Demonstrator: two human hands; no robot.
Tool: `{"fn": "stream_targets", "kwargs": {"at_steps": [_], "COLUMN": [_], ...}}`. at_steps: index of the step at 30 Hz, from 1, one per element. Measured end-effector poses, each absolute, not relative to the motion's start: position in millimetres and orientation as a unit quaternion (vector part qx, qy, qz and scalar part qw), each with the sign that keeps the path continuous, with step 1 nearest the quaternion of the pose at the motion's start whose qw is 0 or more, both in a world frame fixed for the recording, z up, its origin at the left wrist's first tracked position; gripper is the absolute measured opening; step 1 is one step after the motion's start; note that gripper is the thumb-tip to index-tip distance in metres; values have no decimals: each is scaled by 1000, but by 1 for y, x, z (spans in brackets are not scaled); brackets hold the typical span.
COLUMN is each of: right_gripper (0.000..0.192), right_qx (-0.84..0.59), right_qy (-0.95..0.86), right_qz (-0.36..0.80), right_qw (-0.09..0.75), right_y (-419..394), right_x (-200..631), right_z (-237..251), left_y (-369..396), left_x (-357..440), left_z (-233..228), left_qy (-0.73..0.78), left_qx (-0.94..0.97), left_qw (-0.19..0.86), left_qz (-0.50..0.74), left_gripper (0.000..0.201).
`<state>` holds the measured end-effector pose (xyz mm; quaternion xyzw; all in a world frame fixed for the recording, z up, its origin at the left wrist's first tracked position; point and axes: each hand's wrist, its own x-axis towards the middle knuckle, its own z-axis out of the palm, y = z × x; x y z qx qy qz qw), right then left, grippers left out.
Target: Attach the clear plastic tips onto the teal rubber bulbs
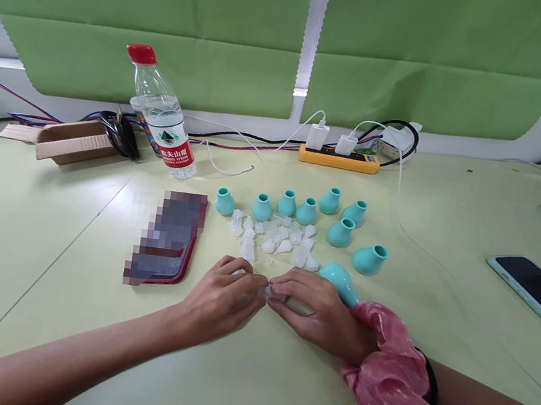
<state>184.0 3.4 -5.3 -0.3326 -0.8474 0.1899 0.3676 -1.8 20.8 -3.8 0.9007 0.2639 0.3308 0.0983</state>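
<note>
My left hand [225, 294] and my right hand [310, 304] meet low over the table, fingertips closed together. Between them is a small translucent plastic piece [267, 291], mostly covered by the fingers, with both hands gripping it. Just beyond my fingertips lies a loose cluster of translucent plastic parts [279, 235], some tube-shaped and some teardrop-shaped. Several turquoise bulb-shaped pieces [262, 208] with open necks stand in an arc behind and right of the cluster. One turquoise bulb [339, 282] lies on its side beside my right hand. A pink scrunchie [391, 381] circles my right wrist.
A phone in a red case [167, 242] lies at left, another phone [540, 291] at far right. Behind stand a water bottle [165, 117], an open cardboard box [74, 139] and a yellow power strip [339, 160]. A white cable [418, 243] crosses the table at right.
</note>
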Motion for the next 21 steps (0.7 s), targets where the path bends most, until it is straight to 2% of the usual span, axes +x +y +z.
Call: {"fn": "stream_targets", "kwargs": {"at_steps": [10, 13, 21], "right_gripper": [5, 12, 23], "right_qx": [-356, -376, -344], "right_qy": [-856, -846, -825], "right_qz": [166, 163, 99], "right_qw": [337, 341, 437], "right_y": [2, 0, -4], "right_x": [184, 184, 186], "right_z": [-6, -6, -1], "left_y": [21, 20, 21], "left_x": [-2, -2, -3], "left_z": [-3, -2, -3], "left_qy": [263, 264, 241], "left_qx": [902, 899, 920], "left_qw": [98, 97, 108], "left_qz": [327, 335, 289], "left_gripper": [22, 21, 26]}}
